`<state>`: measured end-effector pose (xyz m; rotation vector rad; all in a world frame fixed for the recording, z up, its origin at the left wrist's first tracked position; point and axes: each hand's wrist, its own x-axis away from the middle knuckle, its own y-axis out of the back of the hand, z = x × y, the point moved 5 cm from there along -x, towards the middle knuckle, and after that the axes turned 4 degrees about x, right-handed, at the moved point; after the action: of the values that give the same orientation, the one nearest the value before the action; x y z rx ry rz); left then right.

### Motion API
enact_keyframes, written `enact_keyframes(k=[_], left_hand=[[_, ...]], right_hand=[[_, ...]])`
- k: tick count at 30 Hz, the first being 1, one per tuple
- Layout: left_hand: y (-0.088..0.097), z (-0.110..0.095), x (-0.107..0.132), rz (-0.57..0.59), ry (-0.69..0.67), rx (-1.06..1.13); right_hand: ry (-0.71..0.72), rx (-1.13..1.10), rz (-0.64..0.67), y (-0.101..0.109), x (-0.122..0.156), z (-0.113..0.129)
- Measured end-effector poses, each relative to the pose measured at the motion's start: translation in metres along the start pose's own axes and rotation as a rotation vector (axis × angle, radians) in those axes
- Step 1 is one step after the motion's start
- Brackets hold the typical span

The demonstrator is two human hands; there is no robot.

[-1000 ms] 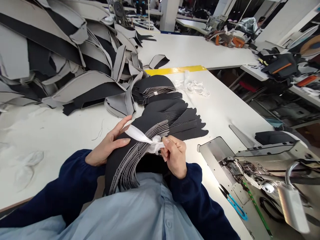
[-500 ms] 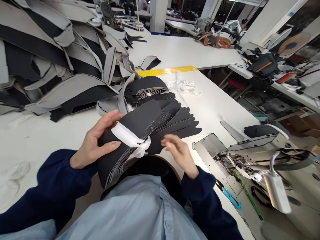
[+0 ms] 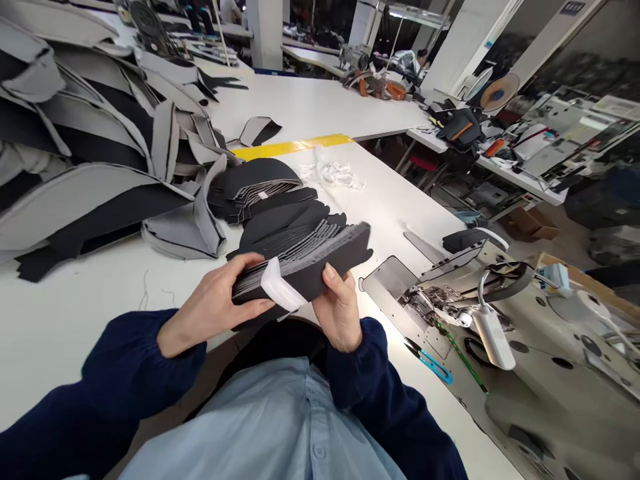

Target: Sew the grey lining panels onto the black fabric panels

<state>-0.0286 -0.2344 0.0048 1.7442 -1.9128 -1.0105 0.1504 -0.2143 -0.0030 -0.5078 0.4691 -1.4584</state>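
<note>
Between both hands is a bundle of dark fabric pieces (image 3: 320, 270), bound round its middle by a white cloth strip (image 3: 281, 287). My left hand (image 3: 220, 303) grips its left end, with the thumb in front and the fingers behind. My right hand (image 3: 340, 303) closes on the lower right side, its thumb pressed on the front face. The layered edges face up. Right behind the bundle lie more black pieces (image 3: 285, 217), fanned out on the white table (image 3: 190, 283). The strip's knot is not visible from here.
A large heap of grey and black curved pieces (image 3: 100, 133) covers the left. Beyond the stacks lie white strips (image 3: 335, 175) and yellow tape (image 3: 295, 145). On the right stands a sewing machine (image 3: 500, 313), with blue thread snips (image 3: 433, 363) and green tweezers (image 3: 465, 363) beside my right sleeve.
The bundle has been turned so its layered edges face up and its knot is out of sight. My right hand, free before, now holds its right side. The view has swung right.
</note>
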Motion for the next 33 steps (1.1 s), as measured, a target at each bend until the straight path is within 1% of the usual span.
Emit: enact_keyframes(k=[2, 5, 8, 10, 12, 14, 15, 16, 18, 20, 21, 22, 23, 26, 29, 33], left_hand=[[0.001, -0.005, 0.001, 0.057, -0.002, -0.023], [-0.001, -0.022, 0.0, 0.136, -0.073, 0.005], [-0.006, -0.038, -0.004, 0.206, -0.096, 0.023], [-0.01, -0.043, -0.007, 0.242, -0.093, 0.03], [-0.012, -0.043, -0.009, 0.26, -0.095, 0.034], [-0.013, -0.039, -0.009, 0.258, -0.101, 0.018], [-0.012, -0.036, -0.008, 0.254, -0.1, 0.002], [-0.012, -0.032, -0.008, 0.246, -0.095, -0.013], [-0.011, -0.024, -0.006, 0.239, -0.069, -0.02], [-0.011, -0.019, -0.005, 0.255, -0.027, 0.018], [-0.012, -0.018, -0.004, 0.273, -0.008, 0.055], [-0.014, -0.019, -0.004, 0.29, 0.005, 0.102], [-0.016, -0.022, -0.004, 0.305, 0.012, 0.151], [-0.023, -0.033, -0.004, 0.312, -0.007, 0.278], [-0.032, -0.045, -0.006, 0.319, -0.042, 0.356], [-0.045, -0.053, -0.012, 0.359, -0.045, 0.48]], right_hand=[[-0.044, -0.078, -0.04, 0.006, 0.004, -0.008], [-0.087, -0.112, -0.079, 0.013, 0.008, -0.022], [-0.077, -0.079, -0.107, 0.019, 0.011, -0.031], [-0.049, -0.022, -0.098, 0.022, 0.012, -0.032], [-0.024, 0.075, -0.034, 0.025, 0.015, -0.032], [0.016, 0.252, 0.095, 0.027, 0.023, -0.032], [0.048, 0.385, 0.175, 0.028, 0.03, -0.032], [0.102, 0.547, 0.246, 0.029, 0.037, -0.032], [0.292, 0.912, 0.327, 0.03, 0.054, -0.028], [0.538, 1.198, 0.314, 0.028, 0.068, -0.021], [0.644, 1.285, 0.285, 0.026, 0.073, -0.017], [0.719, 1.338, 0.253, 0.024, 0.077, -0.014], [0.762, 1.371, 0.222, 0.022, 0.078, -0.012], [0.836, 1.453, 0.115, 0.019, 0.073, -0.008], [0.946, 1.524, 0.031, 0.025, 0.063, -0.001], [1.152, 1.62, 0.023, 0.038, 0.037, 0.019]])
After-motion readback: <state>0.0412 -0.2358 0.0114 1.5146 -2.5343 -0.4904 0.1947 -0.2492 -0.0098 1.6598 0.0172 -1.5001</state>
